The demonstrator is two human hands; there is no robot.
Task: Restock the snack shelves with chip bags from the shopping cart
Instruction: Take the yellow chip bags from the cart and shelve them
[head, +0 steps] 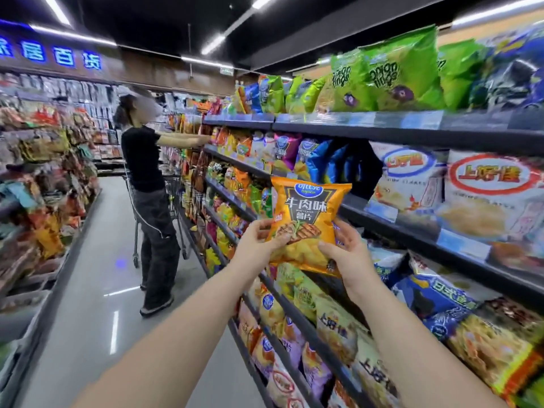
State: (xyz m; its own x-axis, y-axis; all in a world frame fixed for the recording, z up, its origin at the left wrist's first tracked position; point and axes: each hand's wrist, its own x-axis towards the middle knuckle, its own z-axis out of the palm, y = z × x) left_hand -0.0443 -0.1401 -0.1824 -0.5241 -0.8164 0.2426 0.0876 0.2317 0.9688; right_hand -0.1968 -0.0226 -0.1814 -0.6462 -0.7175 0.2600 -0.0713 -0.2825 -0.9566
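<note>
The shiny orange chip bag (306,213) is up in the air in front of the snack shelves, held by two hands. The left hand (259,240) pinches its bottom left corner, thumb on the front. The right hand (347,257) wraps round its bottom right side. So each grip is closed on the bag.

The bag looks puffy and full of air, so it is likely very light. The foil is smooth and may slip, and the chips inside break easily. It is best to hold it by the flat sealed edges or lightly on both sides, and not squeeze the middle.

Just behind the bag is the dark metal shelf edge (418,235). Above that edge are blue chip bags (323,160) and a dark gap (365,172) beside them, which may have room. White bags with a red ring (494,184) sit to the right, and green puffy bags (382,75) fill the top shelf. The rows are packed tight, so the bag could bump others and knock them down.

Farther down the aisle, a person in a black top (144,160) reaches into the shelves beside a metal wire shopping cart (175,195). They are well apart from the bag and not in its way.
</note>
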